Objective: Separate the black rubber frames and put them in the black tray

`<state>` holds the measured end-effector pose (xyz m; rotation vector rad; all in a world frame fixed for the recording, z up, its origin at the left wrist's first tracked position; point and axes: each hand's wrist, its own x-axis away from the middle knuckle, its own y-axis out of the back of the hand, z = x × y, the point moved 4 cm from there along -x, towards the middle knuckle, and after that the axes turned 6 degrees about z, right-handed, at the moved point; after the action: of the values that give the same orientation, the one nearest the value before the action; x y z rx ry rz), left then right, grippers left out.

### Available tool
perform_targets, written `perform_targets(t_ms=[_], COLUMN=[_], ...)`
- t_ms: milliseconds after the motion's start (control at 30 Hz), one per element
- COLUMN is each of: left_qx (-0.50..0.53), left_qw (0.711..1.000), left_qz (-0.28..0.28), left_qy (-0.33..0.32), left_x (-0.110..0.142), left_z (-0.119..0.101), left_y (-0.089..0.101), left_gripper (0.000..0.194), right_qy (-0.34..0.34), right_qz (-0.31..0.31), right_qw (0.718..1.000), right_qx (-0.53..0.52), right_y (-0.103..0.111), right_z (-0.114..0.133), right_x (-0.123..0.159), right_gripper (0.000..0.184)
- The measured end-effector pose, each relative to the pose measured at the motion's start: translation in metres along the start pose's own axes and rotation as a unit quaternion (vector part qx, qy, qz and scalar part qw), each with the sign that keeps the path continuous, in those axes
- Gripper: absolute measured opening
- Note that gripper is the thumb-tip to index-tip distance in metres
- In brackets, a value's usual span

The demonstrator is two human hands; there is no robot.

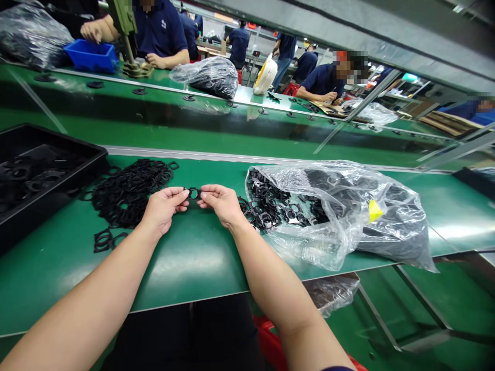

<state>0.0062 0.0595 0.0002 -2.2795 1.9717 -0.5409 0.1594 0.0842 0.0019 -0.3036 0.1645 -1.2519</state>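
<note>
Between my two hands is a small black plastic ring-shaped part [193, 194] with a round hole in its middle. My left hand [164, 206] pinches its left end, and my right hand [222, 202] pinches the right end. Left of my hands lies a heap of flat black rings [124, 193], with a few loose ones at its near edge. Close by my right hand, black parts [266, 206], some with shiny metal-looking pieces, spill from the mouth of a clear plastic bag [386, 226] that bears a yellow label.
A black bin [85, 159] holding black parts stands at the far left of the green bench [185, 273]. Beyond a low divider runs a moving-line-like green strip with black pieces, a blue tray [91, 56] and filled bags. Several co-workers sit or stand behind it.
</note>
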Motion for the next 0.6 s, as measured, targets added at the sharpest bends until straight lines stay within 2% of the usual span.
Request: perform_targets(t_ms=[167,600], left_qx=[-0.013,-0.026], left_qw=[1.0,0.999], left_qz=[0.006,0.011], left_qy=[-0.022,-0.018], left_x=[0.0013,-0.0004], left_z=[-0.0023,0.001], left_y=[0.0005,-0.0001], left_gripper=[0.039,0.04], right_qy=[-0.003,0.007], right_qz=[-0.019,0.038], right_qw=[1.0,0.999], right_qx=[0.006,-0.014], right_y=[0.0032,-0.0041], right_z=[0.0007,0.0011], right_x=[-0.0005,0.0023], right_gripper=[0.036,0.043])
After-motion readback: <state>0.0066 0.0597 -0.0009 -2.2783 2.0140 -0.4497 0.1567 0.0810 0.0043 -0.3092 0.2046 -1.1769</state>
